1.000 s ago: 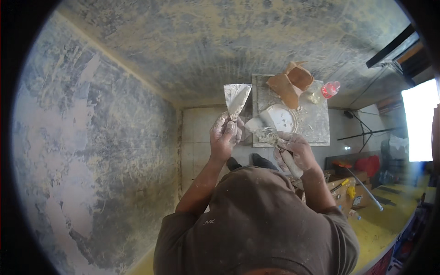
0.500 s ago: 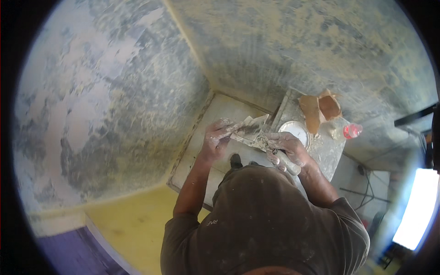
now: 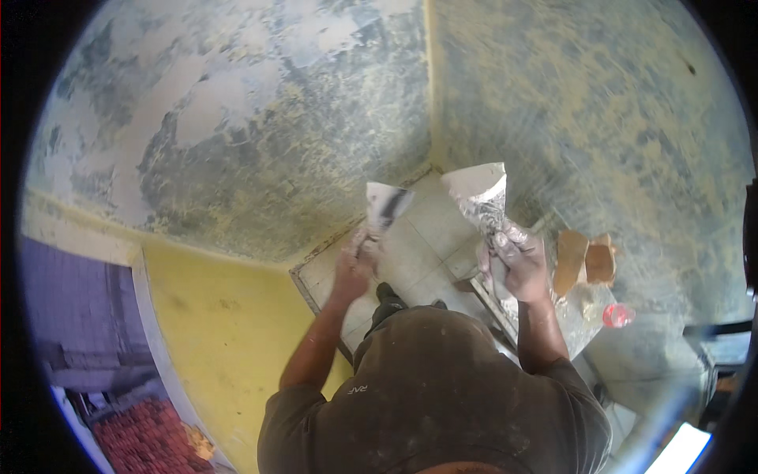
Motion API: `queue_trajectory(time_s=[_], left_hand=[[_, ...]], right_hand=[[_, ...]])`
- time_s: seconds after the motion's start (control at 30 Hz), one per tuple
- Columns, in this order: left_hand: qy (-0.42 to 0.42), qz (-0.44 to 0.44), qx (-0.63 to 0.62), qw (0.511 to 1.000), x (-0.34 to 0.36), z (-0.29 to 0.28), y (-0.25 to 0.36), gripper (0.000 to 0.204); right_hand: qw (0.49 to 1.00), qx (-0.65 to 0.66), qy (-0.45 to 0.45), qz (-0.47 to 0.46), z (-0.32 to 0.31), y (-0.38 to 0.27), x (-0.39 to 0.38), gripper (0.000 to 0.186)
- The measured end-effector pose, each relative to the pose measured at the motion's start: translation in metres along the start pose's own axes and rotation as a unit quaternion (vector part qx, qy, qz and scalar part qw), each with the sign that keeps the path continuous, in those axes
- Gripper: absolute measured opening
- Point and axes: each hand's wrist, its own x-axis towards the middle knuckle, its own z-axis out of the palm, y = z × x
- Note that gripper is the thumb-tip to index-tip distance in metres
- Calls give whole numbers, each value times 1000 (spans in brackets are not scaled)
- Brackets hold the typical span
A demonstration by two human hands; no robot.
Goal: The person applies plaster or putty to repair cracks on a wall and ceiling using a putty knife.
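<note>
White putty coats both tools in the head view. The left hand (image 3: 353, 268) grips the handle of a narrow putty knife (image 3: 384, 209), fingers closed around it. The right hand (image 3: 517, 265) grips a wider trowel blade (image 3: 480, 197) the same way, fingers wrapped on its handle.

Landmark: the wall corner (image 3: 430, 118), where two patchy, skimmed wall faces meet. Both blades sit just below this corner, the putty knife to its left side, the trowel blade to its right, apart from each other.

Orientation: each tool's long axis runs from the hand up toward the corner, blade end leading, handle end toward the person.

Step in hand, as judged: loaded tools are raised between transfer and spreading. The next move calls for setting a blade edge flat against a wall face at a shallow angle.

Below and right of the corner lie brown cardboard pieces (image 3: 584, 261) and a red cap (image 3: 618, 315).
</note>
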Motion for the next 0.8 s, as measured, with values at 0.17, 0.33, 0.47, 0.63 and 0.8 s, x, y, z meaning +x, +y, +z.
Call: queue_trajectory(time_s=[0.17,0.33,0.47,0.63,0.8], left_hand=[[24,-123,-289,949,-4,24,63,27],[69,-150,-341,925,15,-33,49,27],[127,-120,-272,946,33,-93,14,27],[169,-49,-243,954,55,-143,-37,25],[143,176,90,970,73,-200,-63,37]], right_hand=[[748,-560,23,-357,23,88,38,41],[712,-606,-16,-353,21,181,56,30],[917,-368,74,137,60,183,71,18],[928,73,-59,361,153,123,122,27],[885,140,-102,432,193,136,165,34]])
